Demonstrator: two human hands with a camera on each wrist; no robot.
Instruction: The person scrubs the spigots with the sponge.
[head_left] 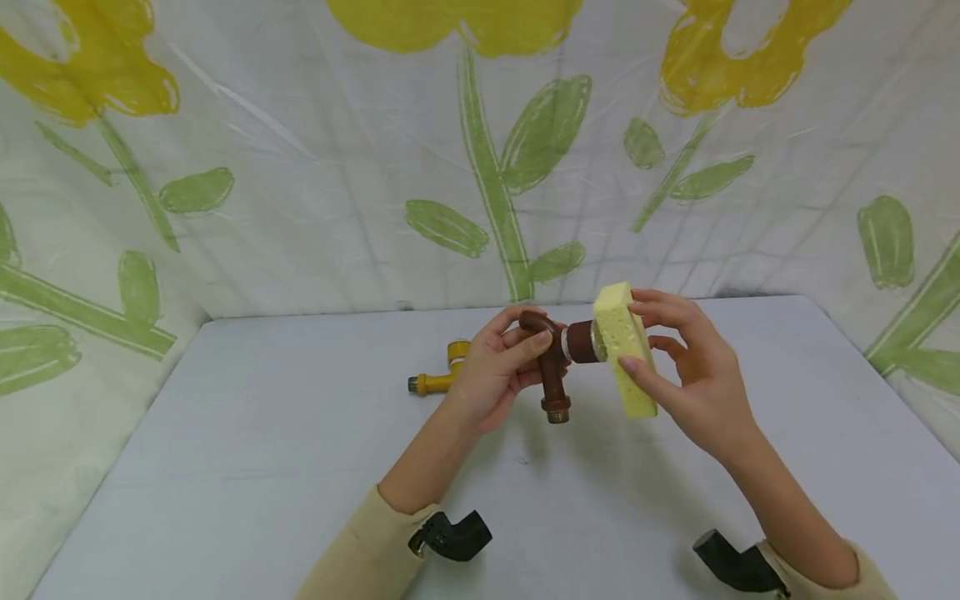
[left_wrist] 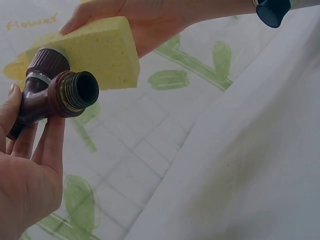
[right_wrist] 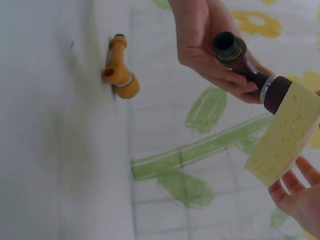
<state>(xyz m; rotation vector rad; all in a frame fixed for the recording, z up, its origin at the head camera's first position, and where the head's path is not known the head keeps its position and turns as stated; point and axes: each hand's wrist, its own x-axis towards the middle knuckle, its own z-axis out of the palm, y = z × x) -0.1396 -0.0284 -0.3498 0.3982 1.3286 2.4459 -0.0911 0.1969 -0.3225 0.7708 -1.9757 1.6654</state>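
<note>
A dark brown faucet (head_left: 552,375) with a threaded end is held up over the table by my left hand (head_left: 491,367), thumb and fingers gripping its body. My right hand (head_left: 697,367) pinches a yellow sponge (head_left: 630,358) between thumb and fingers. The sponge's face presses against the faucet's round ribbed knob (head_left: 583,342). In the left wrist view the faucet's threaded opening (left_wrist: 85,90) points toward the camera, and the sponge (left_wrist: 107,55) lies behind the knob. The right wrist view shows the sponge (right_wrist: 287,132) right at the knob's end.
A yellow-orange faucet (right_wrist: 120,70) lies on the white table (head_left: 262,433), partly behind my left hand in the head view. Behind the table hangs a pale sheet (head_left: 322,208) painted with flowers. Black angled mounts (head_left: 453,536) are strapped at both wrists.
</note>
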